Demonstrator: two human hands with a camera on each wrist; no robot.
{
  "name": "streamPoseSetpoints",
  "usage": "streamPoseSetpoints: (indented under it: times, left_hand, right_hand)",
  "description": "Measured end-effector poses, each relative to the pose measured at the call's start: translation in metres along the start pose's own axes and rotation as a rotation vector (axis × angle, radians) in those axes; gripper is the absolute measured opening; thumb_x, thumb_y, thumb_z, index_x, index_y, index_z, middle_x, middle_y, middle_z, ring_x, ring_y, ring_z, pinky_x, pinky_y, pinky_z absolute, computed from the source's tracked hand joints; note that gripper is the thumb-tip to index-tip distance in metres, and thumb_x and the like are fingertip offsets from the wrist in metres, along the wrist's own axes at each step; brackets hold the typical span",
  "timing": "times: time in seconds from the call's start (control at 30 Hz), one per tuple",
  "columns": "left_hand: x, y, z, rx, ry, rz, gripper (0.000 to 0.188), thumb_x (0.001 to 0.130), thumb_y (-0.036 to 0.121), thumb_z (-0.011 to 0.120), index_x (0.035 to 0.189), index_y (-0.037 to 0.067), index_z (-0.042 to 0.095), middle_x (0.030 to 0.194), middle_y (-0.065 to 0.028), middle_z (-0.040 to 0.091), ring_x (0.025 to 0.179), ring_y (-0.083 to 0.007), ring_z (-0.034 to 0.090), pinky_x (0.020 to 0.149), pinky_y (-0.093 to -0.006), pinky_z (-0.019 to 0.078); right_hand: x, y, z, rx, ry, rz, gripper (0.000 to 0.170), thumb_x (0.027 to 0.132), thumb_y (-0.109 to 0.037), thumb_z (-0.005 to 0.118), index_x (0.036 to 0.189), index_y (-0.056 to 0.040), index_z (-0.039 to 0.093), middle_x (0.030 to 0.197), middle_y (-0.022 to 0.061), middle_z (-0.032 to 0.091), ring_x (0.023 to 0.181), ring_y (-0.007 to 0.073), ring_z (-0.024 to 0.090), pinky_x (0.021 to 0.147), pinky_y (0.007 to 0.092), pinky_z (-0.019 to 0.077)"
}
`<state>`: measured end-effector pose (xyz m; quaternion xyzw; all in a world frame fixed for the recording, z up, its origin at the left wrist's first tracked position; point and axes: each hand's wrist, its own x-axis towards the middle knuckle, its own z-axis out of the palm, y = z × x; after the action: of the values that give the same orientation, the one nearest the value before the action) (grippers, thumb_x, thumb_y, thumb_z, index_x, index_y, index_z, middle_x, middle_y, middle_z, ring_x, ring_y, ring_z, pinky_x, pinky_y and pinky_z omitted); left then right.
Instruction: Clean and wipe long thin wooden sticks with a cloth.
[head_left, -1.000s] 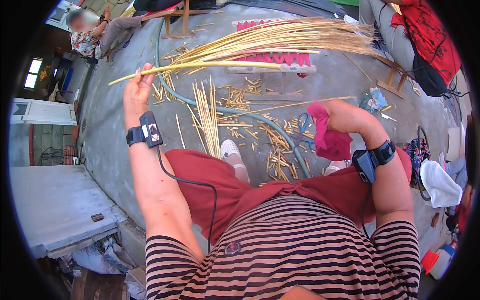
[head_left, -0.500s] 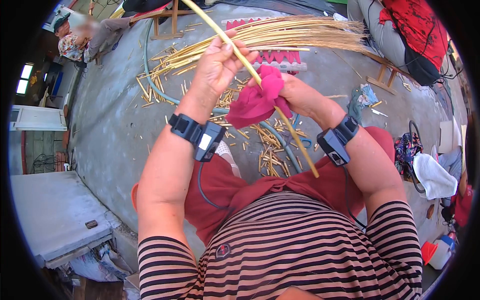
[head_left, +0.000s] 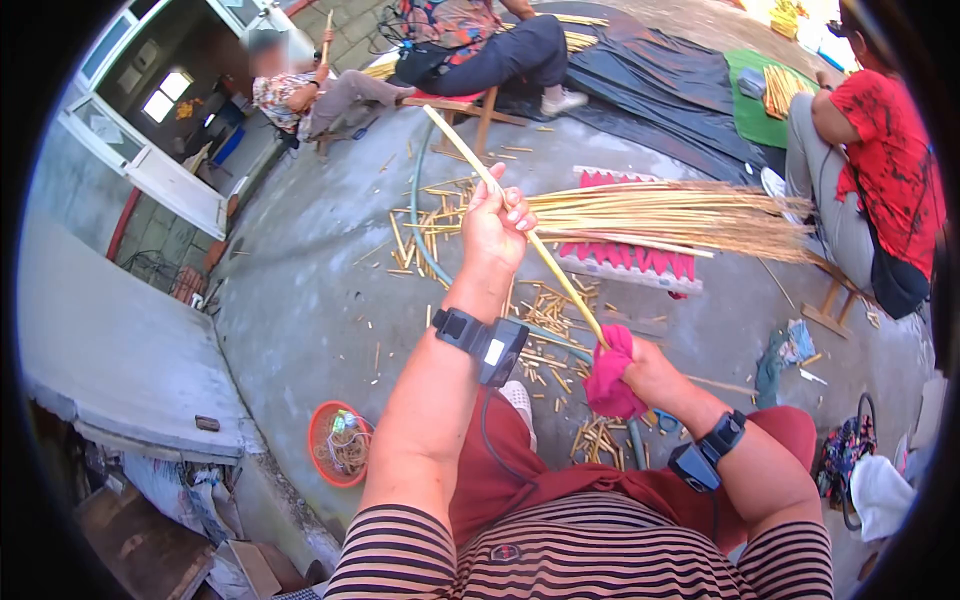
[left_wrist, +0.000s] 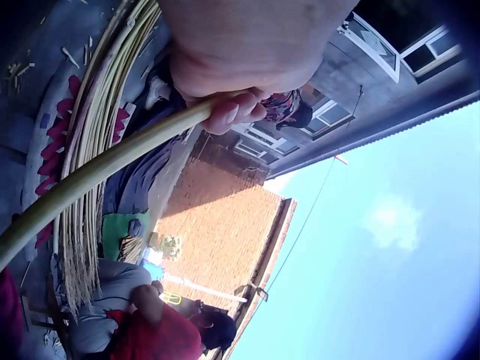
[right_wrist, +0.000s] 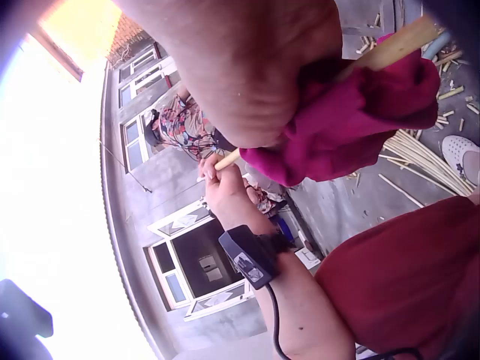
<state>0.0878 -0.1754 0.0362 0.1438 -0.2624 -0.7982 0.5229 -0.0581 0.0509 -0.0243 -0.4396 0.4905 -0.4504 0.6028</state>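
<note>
A long yellow stalk [head_left: 568, 288] slants across the middle of the head view, its thin end up and to the left. My left hand [head_left: 495, 225] grips it partway along, fingers curled round it. Lower down, my right hand [head_left: 652, 372] holds a magenta cloth [head_left: 610, 382] wrapped about the stalk. The right wrist view has the cloth [right_wrist: 337, 139] bunched beneath my right hand [right_wrist: 247, 67], with the stalk [right_wrist: 397, 46] coming out of its far side. In the left wrist view the stalk [left_wrist: 112, 165] runs out from under my left hand [left_wrist: 247, 52].
A bundle of bristly stalks [head_left: 640, 215] lies across a low rack with pink zigzag edging [head_left: 640, 268]. Cut stalk pieces [head_left: 600, 440], a hose [head_left: 415, 185] and blue scissors [head_left: 666, 421] lie on the floor. An orange basket [head_left: 313, 440] stands left. Other people sit around.
My left hand swung in from the far left with the stalk, and my right hand brought the cloth round it. Now the hands are farther apart along the stalk, and the head view has shifted.
</note>
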Motion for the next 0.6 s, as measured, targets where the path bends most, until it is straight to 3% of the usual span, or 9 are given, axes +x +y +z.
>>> streamPoseSetpoints:
  times: [0.13, 0.23, 0.33, 0.43, 0.47, 0.6]
  left_hand:
    - [0.009, 0.044, -0.025, -0.011, 0.104, 0.134, 0.024, 0.098, 0.018, 0.035, 0.118, 0.011, 0.045, 0.068, -0.0048, 0.046, 0.050, -0.0112, 0.039, 0.045, -0.0254, 0.0334]
    - [0.007, 0.077, -0.038, -0.031, 0.046, 0.288, 0.024, 0.098, 0.019, 0.037, 0.118, 0.011, 0.047, 0.068, -0.0042, 0.046, 0.050, -0.0101, 0.038, 0.045, -0.0245, 0.0333]
    - [0.002, 0.115, -0.052, 0.009, 0.075, 0.434, 0.026, 0.097, 0.019, 0.040, 0.121, 0.013, 0.046, 0.068, -0.0032, 0.048, 0.051, -0.0098, 0.040, 0.046, -0.0241, 0.0343]
    - [-0.017, 0.121, -0.047, 0.108, 0.051, 0.434, 0.028, 0.095, 0.019, 0.046, 0.123, 0.014, 0.046, 0.070, -0.0041, 0.052, 0.055, -0.0117, 0.045, 0.049, -0.0250, 0.0375]
    - [-0.022, 0.117, -0.037, 0.150, 0.021, 0.407, 0.028, 0.094, 0.020, 0.047, 0.122, 0.015, 0.047, 0.070, -0.0043, 0.053, 0.056, -0.0125, 0.047, 0.050, -0.0256, 0.0385]
    - [-0.025, 0.074, -0.005, 0.500, -0.124, 0.193, 0.019, 0.093, 0.020, 0.051, 0.108, 0.010, 0.055, 0.066, -0.0018, 0.054, 0.053, -0.0087, 0.047, 0.049, -0.0208, 0.0374]
  right_hand:
    - [-0.018, 0.007, -0.009, -0.317, -0.021, -0.012, 0.026, 0.077, 0.007, 0.043, 0.096, -0.0046, 0.056, 0.080, 0.0058, 0.062, 0.077, 0.0162, 0.059, 0.069, 0.0290, 0.0480]
    - [-0.037, 0.017, -0.015, -0.430, -0.022, 0.098, 0.029, 0.073, 0.010, 0.041, 0.093, -0.0050, 0.057, 0.079, 0.0024, 0.060, 0.076, 0.0135, 0.056, 0.069, 0.0304, 0.0479]
    - [-0.059, 0.039, -0.025, -0.631, -0.011, 0.339, 0.028, 0.072, 0.009, 0.042, 0.092, -0.0045, 0.058, 0.076, 0.0043, 0.061, 0.074, 0.0138, 0.057, 0.068, 0.0309, 0.0479]
    - [-0.059, 0.073, -0.044, -0.477, 0.045, 0.283, 0.027, 0.074, 0.006, 0.044, 0.092, -0.0062, 0.059, 0.078, 0.0057, 0.063, 0.071, 0.0181, 0.061, 0.065, 0.0323, 0.0494]
    - [-0.053, 0.083, -0.052, -0.485, 0.099, 0.170, 0.018, 0.076, 0.003, 0.047, 0.086, -0.0060, 0.059, 0.074, 0.0038, 0.062, 0.068, 0.0162, 0.060, 0.061, 0.0305, 0.0487]
    - [-0.047, 0.037, -0.051, 0.103, 0.274, 0.115, 0.002, 0.082, -0.009, 0.057, 0.082, -0.0071, 0.057, 0.075, 0.0008, 0.058, 0.069, 0.0112, 0.056, 0.059, 0.0252, 0.0453]
